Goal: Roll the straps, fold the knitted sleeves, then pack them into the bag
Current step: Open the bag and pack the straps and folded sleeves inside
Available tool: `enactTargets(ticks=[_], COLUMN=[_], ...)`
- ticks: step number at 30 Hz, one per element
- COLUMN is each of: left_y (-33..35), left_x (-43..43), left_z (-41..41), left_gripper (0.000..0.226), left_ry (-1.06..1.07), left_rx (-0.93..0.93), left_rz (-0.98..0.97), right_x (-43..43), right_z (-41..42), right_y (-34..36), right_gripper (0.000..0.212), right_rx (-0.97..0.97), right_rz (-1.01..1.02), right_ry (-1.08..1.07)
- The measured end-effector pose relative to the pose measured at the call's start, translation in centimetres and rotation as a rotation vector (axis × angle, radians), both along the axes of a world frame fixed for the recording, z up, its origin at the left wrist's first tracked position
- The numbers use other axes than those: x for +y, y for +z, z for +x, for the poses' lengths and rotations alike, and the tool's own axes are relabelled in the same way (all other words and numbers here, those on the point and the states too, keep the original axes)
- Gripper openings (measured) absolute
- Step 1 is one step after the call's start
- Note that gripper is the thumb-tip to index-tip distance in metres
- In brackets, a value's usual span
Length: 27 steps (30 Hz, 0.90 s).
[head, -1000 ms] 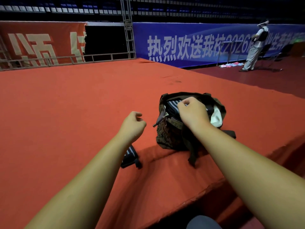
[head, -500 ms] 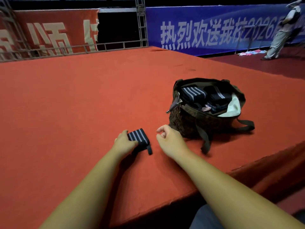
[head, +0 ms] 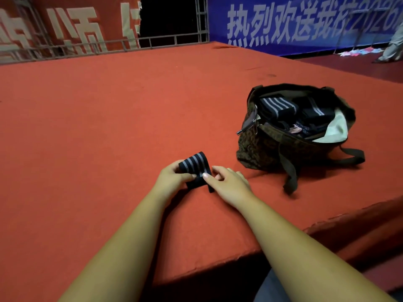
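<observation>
Both hands now pinch the striped strap (head: 195, 168) just left of the bag (head: 272, 147): left hand (head: 172, 178) newly closed, right hand (head: 229, 182) arrived. It looks like the last item to pack.

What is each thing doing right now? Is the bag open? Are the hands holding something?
Bag: open, zip undone, resting on the red carpet.
Striped strap: rolled, outside the bag, held by both hands.
Straps in bag: rolled, packed.
Left hand: gripping the strap.
Right hand: fingers pinching the strap.
</observation>
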State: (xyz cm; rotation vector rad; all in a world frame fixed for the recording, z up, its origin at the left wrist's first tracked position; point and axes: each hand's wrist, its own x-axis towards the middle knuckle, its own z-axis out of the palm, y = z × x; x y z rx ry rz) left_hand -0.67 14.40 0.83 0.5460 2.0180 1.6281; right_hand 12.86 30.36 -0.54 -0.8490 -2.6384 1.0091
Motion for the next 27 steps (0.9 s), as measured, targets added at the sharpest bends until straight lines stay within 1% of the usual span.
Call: enactTargets(ticks=[3,6,10,12,14,16,20,22,24,26,27], left_y=[0.8,1.8,3.2,4.2,5.6,7.1,10.6,12.6,14.3,15.8,16.6], left_x=[-0.3,-0.4,-0.3,0.1,0.9,2.2,5.7,7.8,10.2,12.9,14.2], left_z=[1.3,3.4,5.8,6.4,7.1,8.1,10.6,11.7,12.4,12.4,12.3], left_gripper=[0.044,0.045,0.046,0.047,0.047,0.046,0.041,0.036,0.031,0.030,0.028], left_ry=[-0.033,-0.060,-0.135,-0.195,-0.243,-0.287,-0.365,-0.394,-0.413,-0.385,-0.368], left_rx=[0.006,-0.033,-0.129,-0.097,-0.032,-0.001,0.092,0.127,0.232,0.506,0.669], left_rz=[0.033,0.095,0.169,0.201,0.198,0.194,0.241,0.293,0.295,0.227,0.176], right_x=[-0.2,-0.5,-0.5,-0.7,-0.8,-0.4,1.7,3.5,6.3,9.6,11.4], right_z=[0.5,1.2,3.3,4.9,6.4,7.9,10.7,12.1,13.3,14.3,14.7], right_y=[0.5,1.3,2.0,2.8,4.1,5.6,9.2,11.0,12.3,13.3,13.6], right_gripper=[0.072,0.064,0.041,0.024,0.013,0.009,0.012,0.019,0.035,0.046,0.042], right_rx=[0.043,0.103,0.351,0.437,0.502,0.580,0.715,0.781,0.808,0.810,0.798], right_rz=[-0.032,-0.105,-0.417,-0.499,-0.485,-0.428,-0.302,-0.278,-0.236,-0.205,-0.210], right_ry=[0.029,0.060,0.088,0.068,0.025,-0.026,-0.135,-0.187,-0.282,-0.391,-0.440])
